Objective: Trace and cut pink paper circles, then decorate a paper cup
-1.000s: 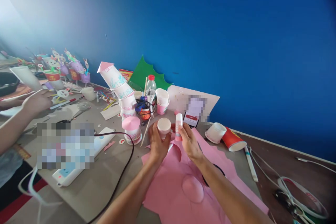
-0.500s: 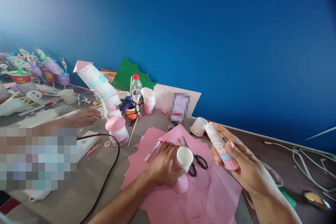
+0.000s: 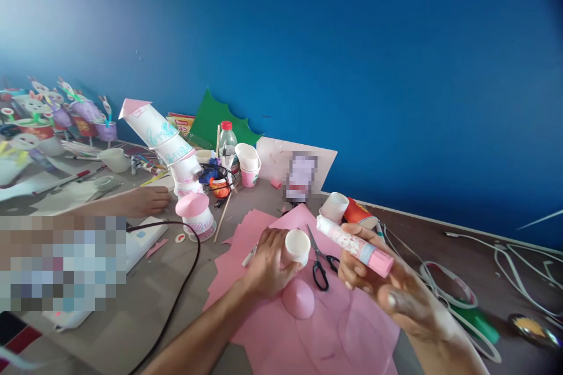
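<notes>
Left hand (image 3: 269,263) clasps a cup (image 3: 297,251), partly hiding it; right hand (image 3: 407,303) holds a tube (image 3: 354,244).

Craft workspace: scissors (image 3: 318,253), pink paper (image 3: 352,322), decorated cups (image 3: 175,150).

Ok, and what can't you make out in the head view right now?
In the head view:
Phone-like screen: covered by mosaic blocks.
Paper cup: much of its outer wall is behind the left hand.
White pen: one end hidden by that hand.
Tube in the right hand: print too small to read.
</notes>
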`<state>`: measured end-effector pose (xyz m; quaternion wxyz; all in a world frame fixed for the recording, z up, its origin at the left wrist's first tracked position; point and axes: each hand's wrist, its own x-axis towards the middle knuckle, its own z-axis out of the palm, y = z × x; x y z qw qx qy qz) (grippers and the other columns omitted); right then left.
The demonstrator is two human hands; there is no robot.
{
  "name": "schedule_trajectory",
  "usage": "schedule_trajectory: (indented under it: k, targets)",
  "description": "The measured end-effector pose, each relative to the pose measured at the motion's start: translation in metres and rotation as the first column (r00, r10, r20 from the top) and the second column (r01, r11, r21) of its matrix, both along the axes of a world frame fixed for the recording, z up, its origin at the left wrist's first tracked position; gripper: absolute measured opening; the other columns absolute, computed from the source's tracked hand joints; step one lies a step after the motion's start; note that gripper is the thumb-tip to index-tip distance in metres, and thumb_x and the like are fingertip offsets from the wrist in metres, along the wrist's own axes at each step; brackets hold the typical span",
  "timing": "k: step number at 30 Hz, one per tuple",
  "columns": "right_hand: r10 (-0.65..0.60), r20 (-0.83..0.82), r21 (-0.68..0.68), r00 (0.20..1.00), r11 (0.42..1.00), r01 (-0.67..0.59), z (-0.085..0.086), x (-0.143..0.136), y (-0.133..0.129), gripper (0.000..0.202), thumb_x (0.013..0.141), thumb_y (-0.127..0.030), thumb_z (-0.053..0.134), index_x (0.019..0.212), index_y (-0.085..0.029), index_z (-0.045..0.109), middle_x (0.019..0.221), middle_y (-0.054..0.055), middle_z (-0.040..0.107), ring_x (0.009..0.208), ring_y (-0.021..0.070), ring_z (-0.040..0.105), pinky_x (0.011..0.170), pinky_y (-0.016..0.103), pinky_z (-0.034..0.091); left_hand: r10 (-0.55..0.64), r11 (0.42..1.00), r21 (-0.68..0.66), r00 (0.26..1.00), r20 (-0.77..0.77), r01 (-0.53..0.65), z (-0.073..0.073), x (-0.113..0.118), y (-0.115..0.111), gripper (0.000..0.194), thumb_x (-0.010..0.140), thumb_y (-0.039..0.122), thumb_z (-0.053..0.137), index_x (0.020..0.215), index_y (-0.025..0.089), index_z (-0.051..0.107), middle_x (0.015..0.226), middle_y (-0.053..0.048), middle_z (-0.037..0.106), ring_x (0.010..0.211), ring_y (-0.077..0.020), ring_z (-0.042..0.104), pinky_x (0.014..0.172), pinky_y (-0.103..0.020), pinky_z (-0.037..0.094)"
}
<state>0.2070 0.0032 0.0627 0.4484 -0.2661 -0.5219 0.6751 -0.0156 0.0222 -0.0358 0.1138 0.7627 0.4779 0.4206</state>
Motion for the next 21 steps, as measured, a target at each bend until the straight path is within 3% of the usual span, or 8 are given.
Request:
schedule_trajectory:
  k: [4, 7, 10, 15, 21]
  targets:
    - [-0.175, 0.204, 0.009, 0.963, 0.984, 0.177, -0.012, -0.008, 0.007, 0.042, 0.083, -0.046, 0.073, 0.116, -0.024, 0.061, 0.061, -0.006, 0.041, 0.056, 0.0112, 0.037, 0.056, 0.027, 0.034, 0.052, 0.998, 0.027, 0.998, -0.046, -0.05, -0.007, -0.003, 0.005, 0.049, 0.074, 0.018, 0.067, 0.119, 0.019, 0.049, 0.108, -0.012, 0.063, 0.1, -0.0308, 0.058, 0.088, -0.05, 0.049]
    - [-0.286, 0.329, 0.094, 0.9, 0.958, 0.271, -0.023, -0.014, 0.016, 0.048, 0.082, -0.059, 0.067, 0.107, -0.018, 0.064, 0.059, -0.006, 0.041, 0.051, 0.01, 0.033, 0.05, 0.025, 0.03, 0.06, 0.998, 0.021, 0.995, -0.074, -0.058, -0.012, -0.004, 0.007, 0.05, 0.073, 0.019, 0.069, 0.119, 0.019, 0.049, 0.106, -0.012, 0.063, 0.1, -0.0315, 0.059, 0.087, -0.05, 0.05]
    - [-0.392, 0.44, 0.243, 0.808, 0.918, 0.314, -0.024, -0.022, 0.023, 0.052, 0.081, -0.066, 0.061, 0.09, -0.016, 0.067, 0.058, -0.003, 0.048, 0.05, 0.0117, 0.04, 0.046, 0.025, 0.032, 0.07, 0.997, 0.042, 0.995, -0.078, -0.067, -0.014, -0.003, 0.007, 0.05, 0.074, 0.02, 0.069, 0.119, 0.02, 0.048, 0.106, -0.012, 0.063, 0.1, -0.0314, 0.059, 0.089, -0.052, 0.049]
    - [-0.528, 0.428, 0.496, 0.734, 0.816, 0.297, -0.014, -0.042, 0.032, 0.045, 0.088, -0.06, 0.053, 0.08, -0.017, 0.065, 0.063, 0.002, 0.06, 0.06, 0.018, 0.058, 0.055, 0.026, 0.046, 0.072, 0.996, 0.055, 0.993, -0.098, -0.067, -0.012, -0.003, 0.006, 0.047, 0.075, 0.021, 0.069, 0.117, 0.02, 0.048, 0.107, -0.012, 0.063, 0.102, -0.0321, 0.058, 0.09, -0.052, 0.05]
    - [-0.482, 0.504, 0.63, 0.717, 0.773, 0.077, -0.018, -0.069, 0.043, 0.034, 0.093, -0.048, 0.051, 0.081, -0.019, 0.061, 0.072, 0.004, 0.065, 0.062, 0.0177, 0.059, 0.056, 0.026, 0.045, 0.068, 0.997, 0.054, 0.991, -0.118, -0.062, -0.008, -0.002, 0.004, 0.043, 0.078, 0.018, 0.063, 0.117, 0.019, 0.046, 0.105, -0.013, 0.064, 0.099, -0.0314, 0.06, 0.092, -0.057, 0.048]
